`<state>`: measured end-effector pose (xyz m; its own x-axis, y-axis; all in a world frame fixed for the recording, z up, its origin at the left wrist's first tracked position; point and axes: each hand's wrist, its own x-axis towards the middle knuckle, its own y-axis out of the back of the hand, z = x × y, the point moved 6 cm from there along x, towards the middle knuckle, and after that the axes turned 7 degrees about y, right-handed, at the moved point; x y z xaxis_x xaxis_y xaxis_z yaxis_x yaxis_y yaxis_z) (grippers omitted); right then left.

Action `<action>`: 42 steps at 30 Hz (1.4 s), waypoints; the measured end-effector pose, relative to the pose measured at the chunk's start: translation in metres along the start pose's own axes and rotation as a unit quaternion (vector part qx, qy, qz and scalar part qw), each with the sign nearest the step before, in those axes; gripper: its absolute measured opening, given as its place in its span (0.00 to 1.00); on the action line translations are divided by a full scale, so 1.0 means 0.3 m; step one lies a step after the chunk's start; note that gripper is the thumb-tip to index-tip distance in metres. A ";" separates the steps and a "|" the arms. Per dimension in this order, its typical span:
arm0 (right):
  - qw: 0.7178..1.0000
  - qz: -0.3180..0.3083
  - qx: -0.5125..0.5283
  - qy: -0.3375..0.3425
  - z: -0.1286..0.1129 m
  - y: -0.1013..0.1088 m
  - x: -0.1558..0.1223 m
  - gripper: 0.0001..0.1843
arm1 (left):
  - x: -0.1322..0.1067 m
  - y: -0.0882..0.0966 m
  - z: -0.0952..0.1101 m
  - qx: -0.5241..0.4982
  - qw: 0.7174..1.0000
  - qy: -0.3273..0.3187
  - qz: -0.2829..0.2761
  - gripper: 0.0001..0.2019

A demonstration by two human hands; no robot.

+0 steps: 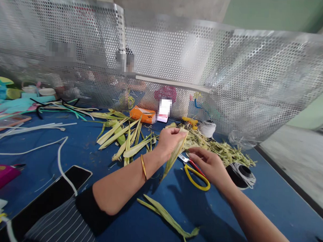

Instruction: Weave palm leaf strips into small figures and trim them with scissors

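Left hand: this hand has its grip clamped on the top of a flat, pale yellow-green husk strip; a thin gold-coloured bangle circles the wrist.
Husk strip: it hangs slanting above the middle of the blue worktop, its lower tip toward the near edge.
Right hand: this hand is over the scissors with fingers bent; I cannot tell whether its grip is together or touches them.
Scissors: the metal-bladed scissors with red and yellow handles lie right of the husk strip.
Near edge: a loose, forked green husk piece lies toward it.
Far edge: whole pale husk leaves lie left of centre, a heap of shredded yellow-green husk right of centre, before a perforated grey metal screen.
Right edge: a black spool with white cord sits near it.
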<state>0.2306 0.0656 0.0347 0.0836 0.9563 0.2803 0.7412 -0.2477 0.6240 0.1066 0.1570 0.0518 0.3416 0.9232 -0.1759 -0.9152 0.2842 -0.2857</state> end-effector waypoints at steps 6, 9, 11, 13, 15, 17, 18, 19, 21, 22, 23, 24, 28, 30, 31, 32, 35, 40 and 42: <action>0.954 0.027 0.286 -0.090 0.011 -0.065 -0.006 0.22 | -0.029 -0.051 -0.068 0.004 0.997 0.058 -0.046 0.10; 0.964 0.111 0.225 -0.085 0.056 -0.007 -0.001 0.20 | -0.009 -0.024 -0.063 0.019 0.999 0.044 -0.002 0.10; 0.970 0.190 0.139 -0.055 0.074 0.055 0.001 0.17 | -0.001 -0.008 -0.058 0.020 0.998 0.048 0.025 0.09; 0.970 0.236 0.049 -0.016 0.070 0.095 0.002 0.18 | -0.007 -0.013 -0.058 0.009 0.998 0.060 0.021 0.09; 0.971 0.237 0.030 -0.004 0.060 0.097 0.005 0.25 | -0.022 -0.033 -0.065 -0.005 0.997 0.080 -0.002 0.09; 0.974 0.197 0.104 -0.028 0.055 0.064 0.008 0.26 | -0.042 -0.055 -0.076 -0.020 0.994 0.104 -0.023 0.09; 0.973 0.166 0.155 -0.042 0.049 0.040 0.009 0.25 | -0.050 -0.063 -0.082 -0.028 0.993 0.113 -0.029 0.09; 0.968 0.137 0.202 -0.051 0.040 0.017 0.008 0.24 | -0.055 -0.068 -0.086 -0.035 0.992 0.119 -0.031 0.09; 0.958 0.095 0.264 -0.060 0.021 -0.018 0.005 0.22 | -0.058 -0.070 -0.091 -0.047 0.991 0.123 -0.031 0.10; 0.954 0.087 0.280 -0.065 0.015 -0.026 0.003 0.21 | -0.057 -0.070 -0.093 -0.051 0.991 0.122 -0.034 0.10; 0.950 0.091 0.291 -0.069 0.013 -0.027 0.001 0.21 | -0.053 -0.070 -0.094 -0.050 0.991 0.120 -0.041 0.09; 0.945 0.101 0.301 -0.074 0.014 -0.024 -0.001 0.20 | -0.049 -0.070 -0.094 -0.044 0.991 0.115 -0.051 0.08; 0.918 0.169 0.350 -0.086 0.030 0.008 -0.004 0.18 | -0.038 -0.072 -0.102 0.020 0.991 0.093 -0.090 0.04; 0.904 0.173 0.379 -0.092 0.035 0.007 -0.003 0.17 | -0.037 -0.070 -0.109 0.032 0.991 0.091 -0.089 0.05; 0.898 0.166 0.396 -0.096 0.036 0.000 -0.002 0.17 | -0.038 -0.069 -0.113 0.030 0.992 0.091 -0.085 0.06; 0.893 0.156 0.410 -0.101 0.038 -0.008 -0.001 0.16 | -0.038 -0.068 -0.116 0.027 0.992 0.092 -0.081 0.06; 0.883 0.141 0.435 -0.109 0.043 -0.027 -0.001 0.15 | -0.040 -0.070 -0.121 0.043 0.992 0.083 -0.085 0.09; 0.868 0.122 0.466 -0.118 0.049 -0.038 -0.001 0.15 | -0.042 -0.085 -0.123 0.055 0.989 0.071 -0.113 0.13; 0.859 0.109 0.486 -0.117 0.046 -0.044 0.001 0.15 | -0.045 -0.091 -0.131 0.030 0.988 0.094 -0.119 0.13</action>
<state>0.2300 0.0713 0.0165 0.3380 0.9370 0.0881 0.8877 -0.2863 -0.3606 0.1353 0.1267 0.0251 0.5775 0.7657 -0.2831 -0.8130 0.5082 -0.2842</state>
